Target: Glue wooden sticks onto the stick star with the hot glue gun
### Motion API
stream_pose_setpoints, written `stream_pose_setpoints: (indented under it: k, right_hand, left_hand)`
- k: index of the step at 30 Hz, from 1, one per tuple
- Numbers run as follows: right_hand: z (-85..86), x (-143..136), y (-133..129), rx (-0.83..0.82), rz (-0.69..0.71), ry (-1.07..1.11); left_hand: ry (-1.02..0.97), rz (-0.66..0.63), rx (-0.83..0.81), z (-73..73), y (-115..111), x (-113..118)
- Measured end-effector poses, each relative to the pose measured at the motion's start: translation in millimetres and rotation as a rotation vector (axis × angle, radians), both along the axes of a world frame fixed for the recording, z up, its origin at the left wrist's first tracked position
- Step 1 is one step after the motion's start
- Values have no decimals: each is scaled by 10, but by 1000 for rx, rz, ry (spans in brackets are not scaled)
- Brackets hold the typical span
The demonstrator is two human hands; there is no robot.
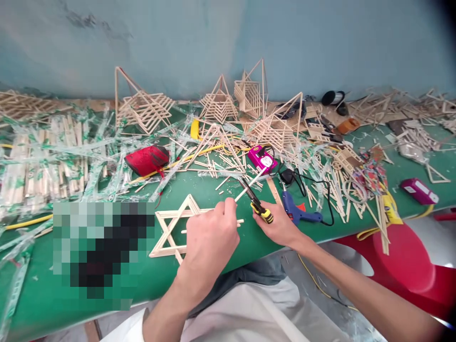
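Observation:
My left hand is closed on a thin wooden stick, which slants up to the right from my fingers. Wrapped round the black and yellow handles of a pair of pliers is my right hand; the tool's dark jaws point up and left, beside the stick. A star-shaped frame of wooden sticks lies flat on the green table under and left of my left hand, which hides its right part. A short stick end shows just right of that hand. Right of the pliers lies a blue glue gun.
Stacked stick frames stand along the wall. Wrapped chopsticks cover the left side. A red pouch, a magenta box and loose sticks lie behind my hands. A red stool stands at the right, and a blurred patch hides something at front left.

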State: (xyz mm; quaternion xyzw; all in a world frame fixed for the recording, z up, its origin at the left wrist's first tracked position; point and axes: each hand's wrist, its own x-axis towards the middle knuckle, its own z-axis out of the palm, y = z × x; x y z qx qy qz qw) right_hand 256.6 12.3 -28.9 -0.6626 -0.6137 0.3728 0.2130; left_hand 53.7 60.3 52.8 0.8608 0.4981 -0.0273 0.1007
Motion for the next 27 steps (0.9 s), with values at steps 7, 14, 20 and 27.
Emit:
stream_pose_setpoints:
  k: [7, 14, 20, 27]
  right_hand:
    - [-51, 8, 117, -2, 28, -28]
    - [-186, -87, 89, 55, -24, -92]
    - [-42, -10, 61, 65, -99, -267]
    - [-86, -18, 155, 172, -163, -638]
  left_hand:
    - [18, 26, 35, -52, 68, -24]
    - [-138, 147, -8, -1, -49, -282]
    - [-1099, 365, -201, -206, -156, -556]
    - [-1613, 226, -337, -597, -255, 266]
